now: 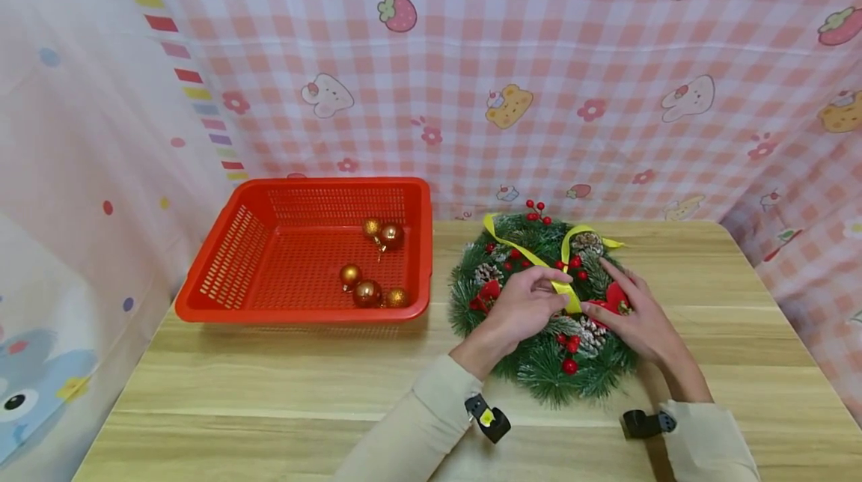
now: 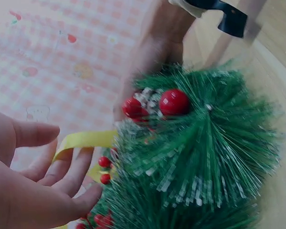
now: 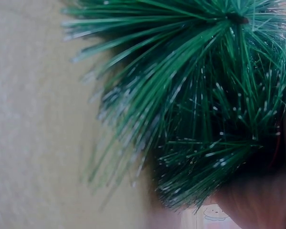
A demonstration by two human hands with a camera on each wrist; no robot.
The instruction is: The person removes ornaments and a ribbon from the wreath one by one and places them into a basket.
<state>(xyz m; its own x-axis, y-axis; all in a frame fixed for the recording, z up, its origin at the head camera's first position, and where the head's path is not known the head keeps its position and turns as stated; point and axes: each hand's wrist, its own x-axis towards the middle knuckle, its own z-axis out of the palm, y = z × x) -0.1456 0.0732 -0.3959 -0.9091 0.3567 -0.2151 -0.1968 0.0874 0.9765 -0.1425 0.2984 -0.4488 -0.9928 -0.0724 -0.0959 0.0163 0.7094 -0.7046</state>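
Note:
A round green wreath (image 1: 539, 381) with red berries, frosted pinecones and red bows lies on the table. Yellow ribbon (image 1: 528, 254) crosses its upper half, with two tails spreading toward the back. My left hand (image 1: 528, 306) reaches over the wreath's middle and holds the ribbon among its curled fingers. In the left wrist view a strip of ribbon (image 2: 88, 139) runs from the left fingers (image 2: 69, 176) to the wreath. On the wreath's right side rests my right hand (image 1: 636, 317), index finger stretched out, thumb tip at the ribbon. Green bristles (image 3: 190, 95) mostly fill the right wrist view.
Left of the wreath stands a red plastic basket (image 1: 303, 313) with several gold and copper ball ornaments (image 1: 367, 293) inside. The wooden table (image 1: 269, 392) ends at a pink checked curtain (image 1: 438, 93) behind.

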